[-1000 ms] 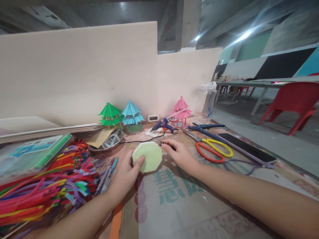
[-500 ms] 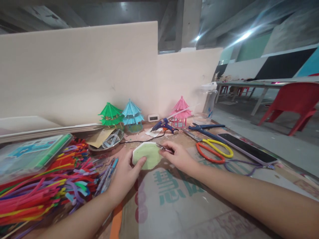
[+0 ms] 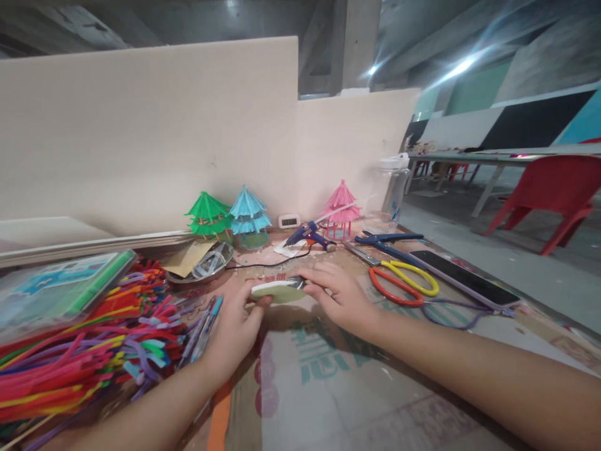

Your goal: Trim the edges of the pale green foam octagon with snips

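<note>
My left hand (image 3: 237, 326) grips the left edge of a light green, many-sided flat piece (image 3: 279, 292) with a white rim, the thumb lying on its near face. The piece is held tilted above the table, so it looks like a thin strip. My right hand (image 3: 340, 294) is closed around a small shiny metal tool (image 3: 297, 281), whose tip is at the piece's right edge. Fingers cover most of this tool, and I cannot make out its exact kind. Beneath both hands lies printed cardboard (image 3: 328, 388).
Colourful pipe cleaners (image 3: 61, 363), pens (image 3: 204, 329) and a plastic case (image 3: 61, 291) lie left. Behind are green (image 3: 206, 213), blue (image 3: 248, 213) and pink (image 3: 342, 203) pavilion models, and a glue gun (image 3: 307, 235). Scissors (image 3: 399, 282), pliers (image 3: 389, 241) and a phone (image 3: 462, 279) lie right.
The green piece has been tipped from nearly facing me to almost edge-on. My right hand has turned with the metal tool, which now shows less.
</note>
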`<state>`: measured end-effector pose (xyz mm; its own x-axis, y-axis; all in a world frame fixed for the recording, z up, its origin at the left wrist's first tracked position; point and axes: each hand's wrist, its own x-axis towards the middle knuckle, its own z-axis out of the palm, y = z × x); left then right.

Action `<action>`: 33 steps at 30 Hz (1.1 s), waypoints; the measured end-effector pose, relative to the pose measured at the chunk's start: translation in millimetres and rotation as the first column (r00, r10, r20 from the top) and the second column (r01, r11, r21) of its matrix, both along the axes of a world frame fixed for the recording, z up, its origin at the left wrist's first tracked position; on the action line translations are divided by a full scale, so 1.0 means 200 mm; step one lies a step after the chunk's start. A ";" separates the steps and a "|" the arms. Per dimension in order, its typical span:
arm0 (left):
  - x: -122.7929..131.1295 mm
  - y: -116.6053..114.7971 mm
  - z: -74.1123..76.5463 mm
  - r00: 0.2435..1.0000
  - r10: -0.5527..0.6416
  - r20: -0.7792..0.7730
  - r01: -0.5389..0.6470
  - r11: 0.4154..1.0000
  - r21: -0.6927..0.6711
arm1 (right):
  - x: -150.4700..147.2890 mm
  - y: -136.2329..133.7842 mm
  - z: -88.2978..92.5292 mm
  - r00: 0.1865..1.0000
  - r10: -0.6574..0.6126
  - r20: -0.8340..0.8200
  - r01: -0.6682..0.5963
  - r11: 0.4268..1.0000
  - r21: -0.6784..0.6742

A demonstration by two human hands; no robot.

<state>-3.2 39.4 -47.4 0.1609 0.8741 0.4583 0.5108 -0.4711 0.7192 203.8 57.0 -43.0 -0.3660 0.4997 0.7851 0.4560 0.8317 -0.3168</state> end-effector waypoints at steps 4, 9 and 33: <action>0.01 -0.01 0.01 1.000 0.023 -0.011 -0.023 1.000 -0.005 | 0.00 0.00 0.00 1.000 -0.015 0.016 0.015 0.999 0.033; 0.01 -0.02 0.03 0.998 0.042 -0.047 -0.040 0.999 0.033 | 0.00 -0.01 0.01 1.000 0.003 0.026 -0.005 0.999 0.051; 0.00 -0.01 0.02 0.999 0.037 -0.014 -0.037 0.999 0.000 | 0.00 0.01 0.00 1.000 -0.018 0.006 0.018 0.993 0.119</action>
